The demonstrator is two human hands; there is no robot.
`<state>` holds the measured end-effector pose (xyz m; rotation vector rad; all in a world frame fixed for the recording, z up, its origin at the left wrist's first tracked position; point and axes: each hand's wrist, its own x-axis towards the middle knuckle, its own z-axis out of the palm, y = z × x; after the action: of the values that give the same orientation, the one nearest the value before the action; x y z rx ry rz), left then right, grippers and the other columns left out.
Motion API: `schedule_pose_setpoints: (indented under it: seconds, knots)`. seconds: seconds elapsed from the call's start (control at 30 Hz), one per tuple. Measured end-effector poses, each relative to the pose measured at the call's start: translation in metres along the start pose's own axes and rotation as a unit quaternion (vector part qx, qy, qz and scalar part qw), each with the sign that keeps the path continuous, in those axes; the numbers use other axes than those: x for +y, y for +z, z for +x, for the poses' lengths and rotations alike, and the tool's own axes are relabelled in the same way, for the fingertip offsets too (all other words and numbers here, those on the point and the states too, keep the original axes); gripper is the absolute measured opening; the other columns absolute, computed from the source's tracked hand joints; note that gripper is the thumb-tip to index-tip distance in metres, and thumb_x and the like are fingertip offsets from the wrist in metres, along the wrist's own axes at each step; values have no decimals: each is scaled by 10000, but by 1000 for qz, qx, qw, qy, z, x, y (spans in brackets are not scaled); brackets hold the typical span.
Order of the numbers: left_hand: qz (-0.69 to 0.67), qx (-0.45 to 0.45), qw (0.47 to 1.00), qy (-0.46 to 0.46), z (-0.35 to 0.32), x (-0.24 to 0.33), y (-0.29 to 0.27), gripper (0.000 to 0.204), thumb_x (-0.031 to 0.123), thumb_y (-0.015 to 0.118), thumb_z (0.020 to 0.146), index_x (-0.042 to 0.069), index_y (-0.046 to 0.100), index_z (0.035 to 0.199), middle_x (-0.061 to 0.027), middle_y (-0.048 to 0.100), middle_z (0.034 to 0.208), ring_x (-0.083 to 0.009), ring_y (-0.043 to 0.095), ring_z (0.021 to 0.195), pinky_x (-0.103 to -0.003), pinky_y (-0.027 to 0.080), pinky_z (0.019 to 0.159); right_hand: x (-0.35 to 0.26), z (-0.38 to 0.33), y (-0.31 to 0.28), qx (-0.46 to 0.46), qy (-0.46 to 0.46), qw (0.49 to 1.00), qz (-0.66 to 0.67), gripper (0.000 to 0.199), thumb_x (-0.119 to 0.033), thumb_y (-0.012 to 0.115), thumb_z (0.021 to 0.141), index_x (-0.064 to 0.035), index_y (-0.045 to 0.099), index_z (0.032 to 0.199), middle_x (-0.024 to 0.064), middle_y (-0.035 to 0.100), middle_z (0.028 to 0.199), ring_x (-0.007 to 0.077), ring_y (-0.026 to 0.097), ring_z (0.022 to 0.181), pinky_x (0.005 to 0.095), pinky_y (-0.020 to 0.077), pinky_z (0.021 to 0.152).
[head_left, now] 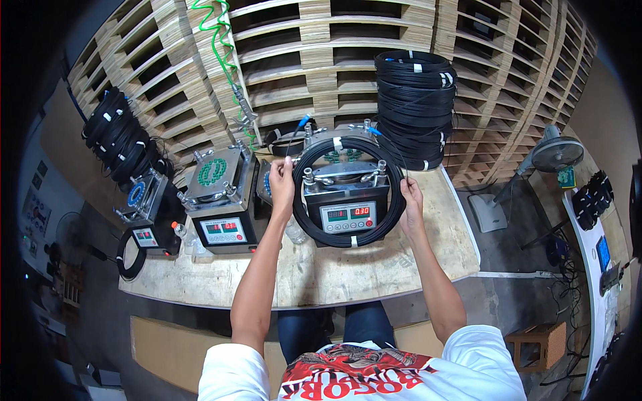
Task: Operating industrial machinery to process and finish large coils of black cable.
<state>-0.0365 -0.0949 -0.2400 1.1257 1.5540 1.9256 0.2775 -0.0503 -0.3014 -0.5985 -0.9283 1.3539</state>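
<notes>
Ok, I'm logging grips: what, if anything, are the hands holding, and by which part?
A coil of black cable: the left hand grips its left side, the right hand its right side.

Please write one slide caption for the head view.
Left hand and right hand hold a coiled black cable before a machine.

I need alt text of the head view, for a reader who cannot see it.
A person's left hand and right hand hold a coil of black cable in front of a machine with a lit panel. Two similar machines stand to the left on the wooden table; wooden pallets rise behind.
</notes>
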Motion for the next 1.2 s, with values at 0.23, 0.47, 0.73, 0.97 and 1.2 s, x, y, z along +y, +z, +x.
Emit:
schedule_pose_setpoints:
  seconds: [0.23,0.47,0.73,0.97,1.2]
  knots:
    - [4,-14,998,60,2,2,7,278,277,555,1056,14,601,977,-7,599,814,-71,490,732,-240,419,689,2,-9,-14,2,18,1000,10,207,-223,616,1019,-72,565,1152,-28,570,1060,58,519,972,221,412,897]
    - [-42,31,998,28,3,5,-41,279,298,542,1056,37,640,1058,32,506,675,-35,439,533,-227,340,470,-42,30,-6,14,-24,968,-248,224,-244,588,1031,-32,645,986,-22,570,819,61,522,775,237,434,716]
    - [-61,-55,996,21,-8,75,-30,269,255,516,1067,31,647,1136,66,429,655,-29,380,544,-225,305,477,-77,60,43,-121,-123,924,-342,240,-203,577,1023,-12,703,1096,-69,482,677,7,396,591,202,301,514]
    - [-19,-137,989,57,-17,78,-4,206,199,532,1055,44,637,1141,76,472,720,-13,398,606,-204,308,515,-93,40,74,-139,-115,939,-294,287,-172,614,1004,35,693,1186,-51,566,806,23,434,714,213,352,613]
    - [-73,-163,983,32,-18,78,23,212,225,559,1046,35,636,1100,55,538,756,-22,434,617,-200,333,526,-111,37,91,-170,-84,940,-285,340,-324,559,1049,-37,719,1135,-110,433,661,-5,314,551,212,225,489]
